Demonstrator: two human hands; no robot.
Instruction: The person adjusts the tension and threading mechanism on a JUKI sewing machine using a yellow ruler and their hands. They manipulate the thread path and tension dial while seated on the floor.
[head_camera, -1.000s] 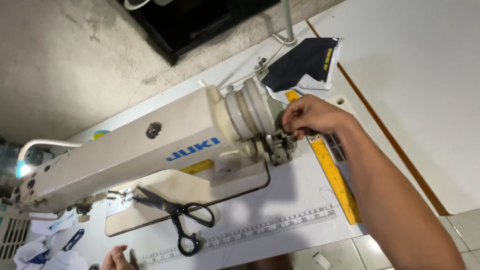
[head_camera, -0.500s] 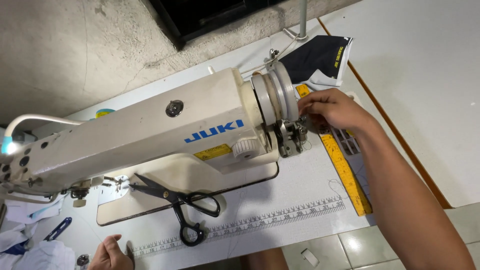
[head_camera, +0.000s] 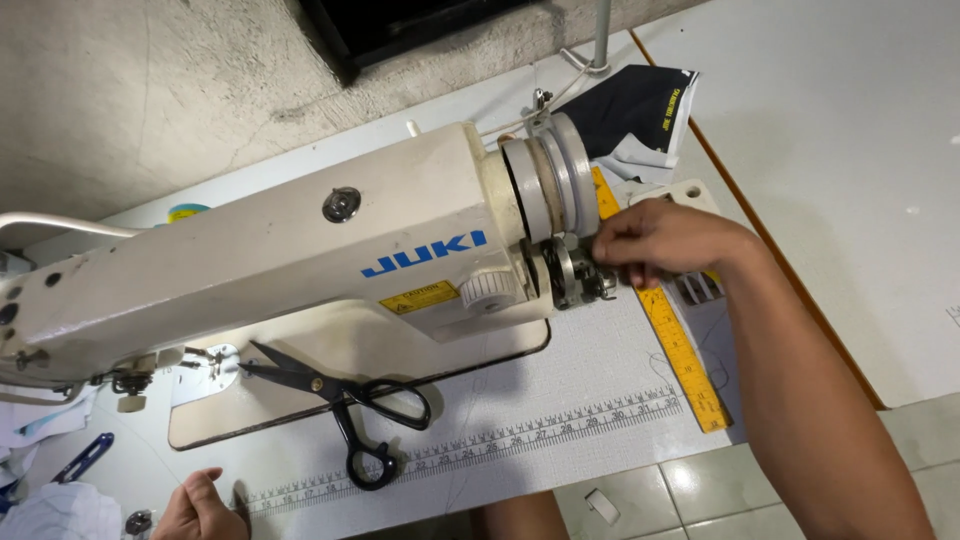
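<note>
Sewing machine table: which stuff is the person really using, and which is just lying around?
In use:
sewing machine
small metal winder part, pinched by right hand

Lying about:
black scissors
yellow ruler
dark cloth
left hand rests at the table edge

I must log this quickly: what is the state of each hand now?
Left hand: resting on the table edge, holding nothing visible.
Right hand: fingers pinched at the small metal part beside the sewing machine's handwheel.

Black scissors (head_camera: 345, 400) on the white table (head_camera: 560, 440), yellow ruler (head_camera: 680, 350), dark cloth (head_camera: 630, 105) behind, concrete floor (head_camera: 150, 90).
</note>
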